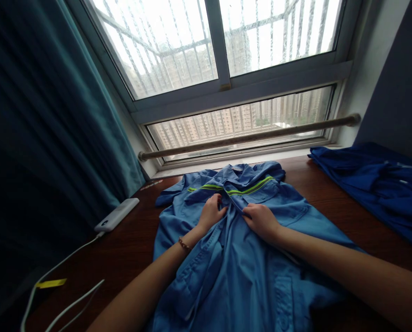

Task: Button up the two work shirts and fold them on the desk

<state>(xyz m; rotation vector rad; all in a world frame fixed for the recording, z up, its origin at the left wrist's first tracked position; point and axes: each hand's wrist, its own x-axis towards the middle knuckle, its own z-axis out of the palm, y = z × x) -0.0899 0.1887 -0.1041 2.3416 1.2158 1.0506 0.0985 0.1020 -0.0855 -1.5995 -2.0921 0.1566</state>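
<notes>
A light blue work shirt [233, 272] with yellow-green reflective stripes across the chest lies spread front-up on a dark wooden table [129, 240], collar toward the window. My left hand [211, 213] and my right hand [261, 221] meet at the shirt's front placket just below the collar. Both have fingers curled and pinch the fabric edges on either side of the opening. A beaded bracelet circles my left wrist.
A white power bank [116, 215] lies at the table's left with white cables [67, 304] trailing toward me and a yellow tag. Darker blue garments [375, 189] are piled at the right. A teal curtain [53, 115] hangs left; a window with a rail [247, 136] is behind.
</notes>
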